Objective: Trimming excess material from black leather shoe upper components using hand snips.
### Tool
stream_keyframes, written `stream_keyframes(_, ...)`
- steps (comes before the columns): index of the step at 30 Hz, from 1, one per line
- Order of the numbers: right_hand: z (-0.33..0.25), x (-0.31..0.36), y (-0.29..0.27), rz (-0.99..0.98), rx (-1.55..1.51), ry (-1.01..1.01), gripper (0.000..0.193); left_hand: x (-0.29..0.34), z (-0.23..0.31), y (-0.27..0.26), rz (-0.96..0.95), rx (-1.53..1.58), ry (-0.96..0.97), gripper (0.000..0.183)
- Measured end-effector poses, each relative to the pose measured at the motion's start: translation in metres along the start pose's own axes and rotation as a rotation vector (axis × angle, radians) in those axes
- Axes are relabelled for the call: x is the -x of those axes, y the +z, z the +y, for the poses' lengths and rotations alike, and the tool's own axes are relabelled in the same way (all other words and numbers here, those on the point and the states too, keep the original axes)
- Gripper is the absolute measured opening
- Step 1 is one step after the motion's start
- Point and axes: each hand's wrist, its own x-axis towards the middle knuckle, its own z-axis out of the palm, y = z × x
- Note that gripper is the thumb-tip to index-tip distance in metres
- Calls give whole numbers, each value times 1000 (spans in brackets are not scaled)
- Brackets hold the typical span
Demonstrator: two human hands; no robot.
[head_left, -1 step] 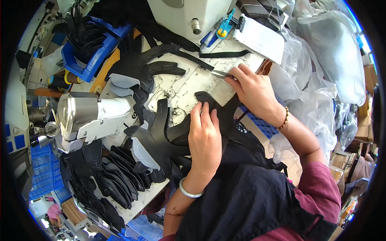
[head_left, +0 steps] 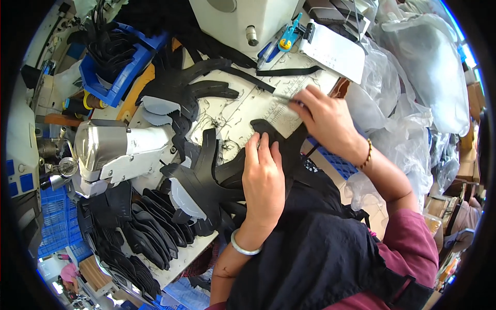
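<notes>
My left hand [head_left: 263, 181] lies with its fingers stretched out over a black cut piece [head_left: 264, 126] near the table's front edge. The fingers press lightly on it, and their tips hide part of its surface. To the right, my right hand [head_left: 326, 121] pinches a slim, pointed metal tool [head_left: 283, 97], blurred by motion, its tip toward the left. That tip is close to the end of a black strip [head_left: 253, 80]; whether they touch I cannot tell. Left of my left hand are joined black pieces [head_left: 199, 178] with a grey toothed-edge patch [head_left: 185, 198].
A sewing machine [head_left: 124, 150] reaches in from the left, with stacked black pieces [head_left: 155, 225] below it. A blue bin [head_left: 106, 93] stands far left. Thread scraps lie on the white table [head_left: 230, 116]. Blue-handled snips [head_left: 288, 36], a notepad [head_left: 333, 51] and plastic bags [head_left: 423, 67] lie far right.
The metal tool and the fingertips of my right hand have shifted slightly and now look blurred. My left hand stays almost still on the black piece.
</notes>
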Motion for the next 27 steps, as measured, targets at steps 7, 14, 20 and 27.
stream_keyframes(7, -2, -7, 3, -2, 106, -10, 15, 0, -1, -2, -10, 19, 10, 21)
stream_keyframes(14, -6, 1, 4, -53, 0, -42, 17, 0, 0, 0, 5, 23, -4, 21)
stream_keyframes(20, -7, -13, 4, -130, -419, -102, 18, 0, -1, -2, -4, 1, -16, 21)
stream_keyframes(27, -10, -27, 22, -280, -431, -211, 23, -1, 1, -7, -28, -69, 7, 21)
